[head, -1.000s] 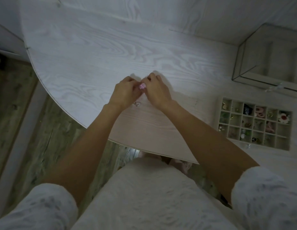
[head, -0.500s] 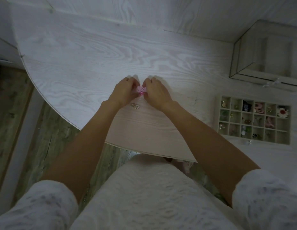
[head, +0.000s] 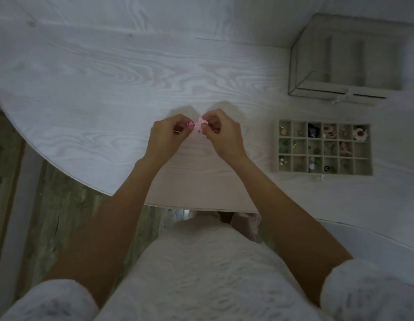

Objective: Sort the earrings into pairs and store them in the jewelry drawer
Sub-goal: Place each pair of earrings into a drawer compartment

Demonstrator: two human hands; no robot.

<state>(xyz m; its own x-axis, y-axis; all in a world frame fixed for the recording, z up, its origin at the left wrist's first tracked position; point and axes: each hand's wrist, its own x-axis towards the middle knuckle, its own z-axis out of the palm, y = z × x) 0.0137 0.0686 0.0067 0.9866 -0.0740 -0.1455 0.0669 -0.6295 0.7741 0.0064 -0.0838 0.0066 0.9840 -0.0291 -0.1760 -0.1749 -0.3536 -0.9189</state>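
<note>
No text, label, brand, number or sign can be read anywhere in the head view. The pale whitewashed wood-grain table carries only its grain pattern. The beige felt-lined compartment tray at about 3 o'clock shows no markings on its rim or dividers, and the small pieces inside it are too tiny and dim to show any lettering. The clear-sided rectangular jewelry box at about 1 o'clock is likewise unmarked, and the white textured garment at 6 o'clock bears no print.
</note>
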